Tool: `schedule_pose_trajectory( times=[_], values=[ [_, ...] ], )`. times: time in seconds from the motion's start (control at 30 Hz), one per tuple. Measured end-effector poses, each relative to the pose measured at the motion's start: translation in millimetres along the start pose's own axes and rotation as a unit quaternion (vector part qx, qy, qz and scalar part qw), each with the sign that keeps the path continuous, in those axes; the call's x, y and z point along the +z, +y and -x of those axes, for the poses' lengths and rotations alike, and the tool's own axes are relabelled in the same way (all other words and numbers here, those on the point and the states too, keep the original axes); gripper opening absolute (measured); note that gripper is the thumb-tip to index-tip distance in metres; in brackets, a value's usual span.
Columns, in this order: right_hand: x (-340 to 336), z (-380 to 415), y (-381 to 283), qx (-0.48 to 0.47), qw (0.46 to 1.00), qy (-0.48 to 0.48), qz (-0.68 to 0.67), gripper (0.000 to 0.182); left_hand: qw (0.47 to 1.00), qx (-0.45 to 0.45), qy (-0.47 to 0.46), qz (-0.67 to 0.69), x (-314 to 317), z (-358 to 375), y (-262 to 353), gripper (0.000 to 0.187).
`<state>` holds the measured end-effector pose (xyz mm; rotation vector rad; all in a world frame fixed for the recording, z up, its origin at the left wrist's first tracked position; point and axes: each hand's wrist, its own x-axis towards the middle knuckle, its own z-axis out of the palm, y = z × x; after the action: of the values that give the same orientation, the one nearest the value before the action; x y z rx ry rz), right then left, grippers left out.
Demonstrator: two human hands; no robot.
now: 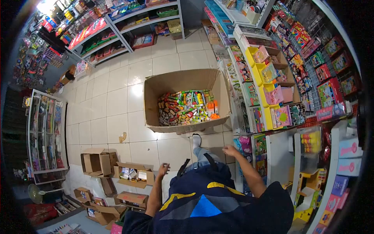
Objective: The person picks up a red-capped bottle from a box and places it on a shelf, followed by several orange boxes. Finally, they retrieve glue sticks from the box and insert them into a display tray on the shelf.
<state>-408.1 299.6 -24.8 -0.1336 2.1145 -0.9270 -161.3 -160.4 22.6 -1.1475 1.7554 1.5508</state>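
Observation:
My left hand (164, 170) hangs in the air beside my left hip, fingers loosely bent and apart, holding nothing I can see. On the other side, my right hand (230, 151) is raised near the shelf edge, its fingers partly spread and nothing visible in them. Ahead of both hands stands a large open cardboard box (183, 128) on the floor. Inside it lie many small colourful tubes and bottles (187, 107), with several orange items (213, 108) at the right end. Neither hand touches the box. A foot in a white sock and dark sandal (196, 141) is just before it.
Pale floor tiles (107, 121) surround the box. Smaller open cartons (134, 175) stand at lower left, beside a glass display cabinet (47, 132). Stocked shelves (249, 89) run close along the right, with yellow trays (260, 84). More racks (117, 33) line the back.

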Motion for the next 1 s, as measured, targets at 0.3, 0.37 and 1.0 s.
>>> schedule_pose_trajectory(
  times=[0.3,0.37,1.0],
  values=[
    [-85.1,-22.8,-289.2,-0.118,0.945,-0.293,-0.086,0.021,0.998,0.045,0.036,0.012,-28.4,6.4,114.2,0.043],
    [-103.1,-55.0,-304.2,-0.153,0.944,-0.259,-0.135,0.020,0.999,0.023,0.025,0.005,-30.6,10.7,99.8,0.044],
    [-89.3,-196.4,-213.7,-0.050,0.855,-0.093,0.507,0.025,0.986,-0.147,0.036,0.076,-13.3,41.5,19.3,0.045]
  ],
)
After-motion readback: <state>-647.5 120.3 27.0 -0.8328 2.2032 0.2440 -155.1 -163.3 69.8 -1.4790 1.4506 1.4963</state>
